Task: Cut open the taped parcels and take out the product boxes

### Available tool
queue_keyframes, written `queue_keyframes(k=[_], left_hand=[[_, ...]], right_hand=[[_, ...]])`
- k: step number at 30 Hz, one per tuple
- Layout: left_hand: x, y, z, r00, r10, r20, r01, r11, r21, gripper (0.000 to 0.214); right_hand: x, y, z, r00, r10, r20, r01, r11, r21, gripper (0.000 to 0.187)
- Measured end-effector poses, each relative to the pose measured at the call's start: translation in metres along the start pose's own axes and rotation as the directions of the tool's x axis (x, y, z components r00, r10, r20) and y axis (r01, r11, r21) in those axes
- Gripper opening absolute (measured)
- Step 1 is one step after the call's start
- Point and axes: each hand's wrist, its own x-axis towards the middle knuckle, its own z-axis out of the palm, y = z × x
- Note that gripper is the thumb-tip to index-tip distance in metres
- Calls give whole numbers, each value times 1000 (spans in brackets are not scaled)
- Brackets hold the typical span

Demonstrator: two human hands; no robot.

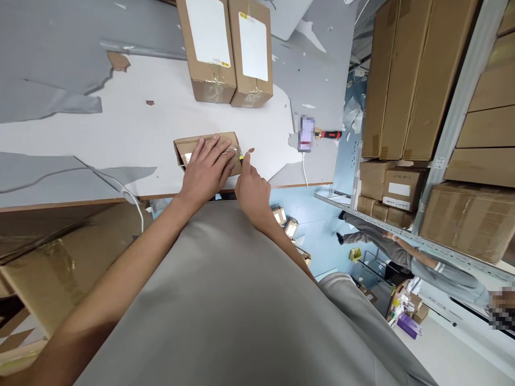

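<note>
A small brown cardboard box [209, 140] lies on the table near its front edge, with clear tape on top. My left hand [205, 169] rests flat across it, fingers stretched out over the tape. At the box's right end, my right hand [253, 190] is closed around a small yellow-and-black cutter [242, 159]. Only a short piece of the cutter shows; the rest is hidden by the fingers, and I cannot see its blade. The index finger points forward, close beside the box.
Two taller labelled boxes [251, 51] stand at the back. To the right lie a phone [306, 133] on a white cable and a red-and-black handle [332, 134]. Loaded shelving [428, 177] stands on the right; a person [418, 262] is beyond it. A large carton [60, 268] is at lower left.
</note>
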Motion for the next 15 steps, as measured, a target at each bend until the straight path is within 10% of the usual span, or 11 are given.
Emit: queue_keyframes(k=[15], left_hand=[[1,-3,5,1000,-1,-15,1,999,-33,43]], right_hand=[[-15,-10,-13,993,97,71,-94,995,-41,76]])
